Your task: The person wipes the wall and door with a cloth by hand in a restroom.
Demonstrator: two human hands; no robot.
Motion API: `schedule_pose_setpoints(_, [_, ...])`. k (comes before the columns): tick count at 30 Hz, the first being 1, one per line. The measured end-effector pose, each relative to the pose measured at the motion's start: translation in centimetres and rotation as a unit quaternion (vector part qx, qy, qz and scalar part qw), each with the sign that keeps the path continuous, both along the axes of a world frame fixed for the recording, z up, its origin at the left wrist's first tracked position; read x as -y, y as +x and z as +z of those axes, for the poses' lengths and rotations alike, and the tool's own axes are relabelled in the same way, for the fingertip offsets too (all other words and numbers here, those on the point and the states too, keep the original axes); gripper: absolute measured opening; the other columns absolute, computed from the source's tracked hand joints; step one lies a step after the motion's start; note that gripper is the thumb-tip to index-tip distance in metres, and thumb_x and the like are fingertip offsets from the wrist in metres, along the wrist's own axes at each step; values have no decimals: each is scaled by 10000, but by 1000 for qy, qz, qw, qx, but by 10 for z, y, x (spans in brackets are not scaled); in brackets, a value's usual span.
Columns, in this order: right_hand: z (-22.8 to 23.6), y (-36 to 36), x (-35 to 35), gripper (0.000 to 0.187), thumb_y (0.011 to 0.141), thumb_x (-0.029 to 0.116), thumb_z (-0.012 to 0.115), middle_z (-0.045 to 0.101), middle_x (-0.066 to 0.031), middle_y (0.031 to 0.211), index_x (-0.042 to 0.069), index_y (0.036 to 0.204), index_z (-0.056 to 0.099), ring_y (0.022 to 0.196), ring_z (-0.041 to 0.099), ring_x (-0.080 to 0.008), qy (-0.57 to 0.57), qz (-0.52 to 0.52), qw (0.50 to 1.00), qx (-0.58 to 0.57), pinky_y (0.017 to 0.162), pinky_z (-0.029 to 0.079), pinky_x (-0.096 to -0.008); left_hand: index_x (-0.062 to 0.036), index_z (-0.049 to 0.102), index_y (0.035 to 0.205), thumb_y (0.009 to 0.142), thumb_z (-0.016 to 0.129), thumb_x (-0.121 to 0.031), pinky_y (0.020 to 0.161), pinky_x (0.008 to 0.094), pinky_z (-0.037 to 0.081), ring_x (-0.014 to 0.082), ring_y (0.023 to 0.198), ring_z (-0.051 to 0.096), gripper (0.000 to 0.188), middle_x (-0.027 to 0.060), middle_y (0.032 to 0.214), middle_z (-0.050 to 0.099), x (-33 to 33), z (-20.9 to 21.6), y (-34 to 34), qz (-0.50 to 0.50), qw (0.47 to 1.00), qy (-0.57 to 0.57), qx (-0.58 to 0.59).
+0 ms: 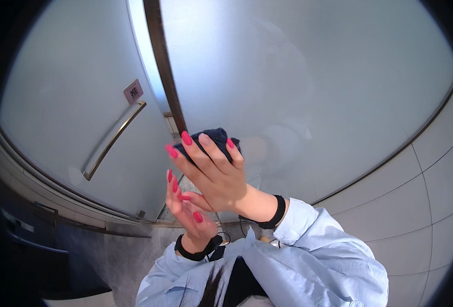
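A dark navy cloth (pixel 218 135) lies bunched under the spread fingers of my right hand (pixel 218 179), against the large frosted glass panel (pixel 313 128). The back of that hand shows, with pink-red nails, and the fingers press over the cloth. Below and to its left is my left hand (pixel 189 211), held up near the right thumb with its fingers loosely curved and apart. I see nothing in it. Both arms wear light blue sleeves, with a black band at each wrist. Part of the cloth is hidden behind the right fingers.
A frosted glass door (pixel 68 87) on the left carries a curved gold handle (pixel 115 140) and a small pink sign (pixel 133 91). A dark vertical edge (pixel 166 71) borders the large panel. Pale tiles (pixel 398 204) lie at right; a dark cabinet-like object (pixel 42 256) stands at lower left.
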State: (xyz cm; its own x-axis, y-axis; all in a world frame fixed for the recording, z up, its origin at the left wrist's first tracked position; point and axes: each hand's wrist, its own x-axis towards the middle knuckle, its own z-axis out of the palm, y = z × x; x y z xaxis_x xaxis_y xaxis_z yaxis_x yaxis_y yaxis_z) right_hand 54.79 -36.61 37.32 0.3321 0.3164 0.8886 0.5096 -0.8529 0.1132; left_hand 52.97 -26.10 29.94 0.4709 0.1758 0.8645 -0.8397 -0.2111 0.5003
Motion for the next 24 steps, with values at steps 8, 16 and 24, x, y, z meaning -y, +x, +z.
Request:
schedule_pose_setpoints(8, [21,-14,23,672,908,386,417,354,-209,1538,0,1456,399,1441,314,-364,148,293,926,-189,1147,104,-425,-5,244,1465,1003,458,-303,1093,535,331,434,1324,453,589,300,1435,418,21,29,9,-134,989,-29,59])
schedule_pose_setpoints(16, [23,-31,85,571,793,147,627,475,-233,1430,-7,1335,534,1323,457,-414,108,360,922,-94,1063,317,-456,36,495,1318,962,482,-99,1047,482,375,418,1257,481,381,220,1377,490,49,64,28,270,938,173,132])
schedule_pose_setpoints(24, [-42,-92,224,430,827,117,554,543,-210,1289,-27,1232,547,1264,473,-436,195,133,972,-9,1034,402,-507,36,218,1518,987,377,-447,1149,591,-26,437,1489,50,736,251,1601,135,69,71,34,354,910,209,46])
